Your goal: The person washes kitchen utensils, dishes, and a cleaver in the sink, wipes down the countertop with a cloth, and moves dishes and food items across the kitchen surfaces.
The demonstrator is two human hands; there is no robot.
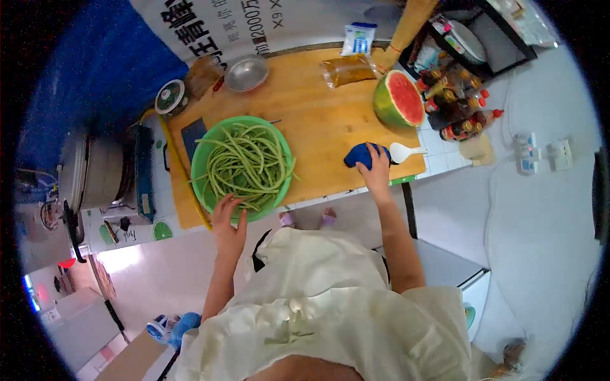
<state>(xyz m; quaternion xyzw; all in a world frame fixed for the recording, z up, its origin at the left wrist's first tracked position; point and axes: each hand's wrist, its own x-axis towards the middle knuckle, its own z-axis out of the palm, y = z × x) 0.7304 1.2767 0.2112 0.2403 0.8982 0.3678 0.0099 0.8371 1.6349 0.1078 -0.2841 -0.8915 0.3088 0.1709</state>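
Note:
A green basin full of long green beans stands on the wooden board at the left. My left hand is at the basin's near rim, fingers apart, their tips at the edge of the beans; it holds nothing that I can see. Over at the right, my right hand has its fingers closed over a dark blue cloth-like bundle resting on the board. Part of that bundle is hidden under the fingers. A white spoon lies just right of this hand.
On the wooden board are a metal bowl, a cut watermelon, a brown packet and a white-blue bag. Several sauce bottles crowd the right corner. A large pot stands at the left.

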